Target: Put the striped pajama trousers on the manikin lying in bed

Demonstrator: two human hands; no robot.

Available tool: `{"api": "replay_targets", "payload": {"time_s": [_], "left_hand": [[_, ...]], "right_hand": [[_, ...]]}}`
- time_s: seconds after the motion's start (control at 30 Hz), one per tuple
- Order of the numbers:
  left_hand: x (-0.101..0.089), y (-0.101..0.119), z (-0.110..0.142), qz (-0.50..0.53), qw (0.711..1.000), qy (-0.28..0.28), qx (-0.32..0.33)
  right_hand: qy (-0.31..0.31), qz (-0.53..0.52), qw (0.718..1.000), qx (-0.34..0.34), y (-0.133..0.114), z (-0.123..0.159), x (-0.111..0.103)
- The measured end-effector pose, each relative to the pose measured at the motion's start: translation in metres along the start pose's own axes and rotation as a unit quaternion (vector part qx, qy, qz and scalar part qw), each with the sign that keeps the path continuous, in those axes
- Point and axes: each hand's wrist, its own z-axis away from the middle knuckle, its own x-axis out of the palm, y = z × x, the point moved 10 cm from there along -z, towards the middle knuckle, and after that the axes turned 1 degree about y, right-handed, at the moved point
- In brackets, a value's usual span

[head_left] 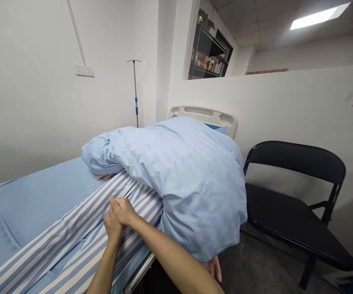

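Observation:
My left hand (pixel 112 228) and my right hand (pixel 124 210) are clasped together over the striped trousers (pixel 72 232) of a figure lying on the bed. The right hand wraps over the left, whose fingers are mostly hidden. Anything between the palms does not show. A bunched light-blue quilt (pixel 179 163) covers the figure's upper body and head. One of its hands (pixel 104 177) lies on the sheet beyond the quilt's left end; its other hand (pixel 215 268) hangs out below the quilt at the near bed edge. Whether it is a person or a manikin, I cannot tell.
A metal bed rail (pixel 139 271) runs along the near side, and a pale headboard (pixel 205 114) stands behind the quilt. To the right is a black folding chair (pixel 293 216). An IV pole (pixel 135 87) rises by the wall beyond the bed.

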Motion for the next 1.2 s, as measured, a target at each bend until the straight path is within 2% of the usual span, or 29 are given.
{"api": "replay_targets", "payload": {"time_s": [0.17,0.4,0.5,0.63,0.7,0.77,0.83,0.93,1.07,1.2], "left_hand": [[-0.001,0.002,0.002,0.002,1.0,0.015,-0.01],[0.009,0.009,-0.001,0.064,0.997,0.029,-0.016],[0.014,0.026,-0.005,0.138,0.99,0.023,-0.011],[0.021,0.064,-0.009,0.273,0.961,-0.009,0.039],[0.024,0.069,-0.01,0.29,0.956,-0.015,0.042],[0.024,0.056,-0.011,0.257,0.966,0.009,0.015],[0.022,0.035,-0.01,0.182,0.983,0.033,-0.015],[0.022,0.014,-0.009,0.067,0.997,0.03,-0.014],[0.022,0.011,-0.007,0.023,1.0,0.017,0.003],[0.029,0.019,-0.006,0.027,0.999,-0.017,0.026]], "right_hand": [[-0.02,-0.003,1.0,0.023,0.022,0.005,0.003],[0.064,-0.049,0.996,0.046,0.046,0.009,-0.012],[0.1,-0.095,0.988,0.069,0.053,0.007,-0.019],[0.116,-0.145,0.979,0.079,0.054,0.005,-0.025],[0.127,-0.153,0.977,0.082,0.053,0.006,-0.028],[0.131,-0.151,0.976,0.087,0.054,0.006,-0.029],[0.13,-0.141,0.977,0.095,0.057,0.007,-0.028],[0.129,-0.123,0.979,0.097,0.062,0.008,-0.023],[0.116,-0.07,0.987,0.087,0.059,0.004,-0.024],[0.047,0.067,0.996,0.024,0.03,-0.005,-0.03]]}}
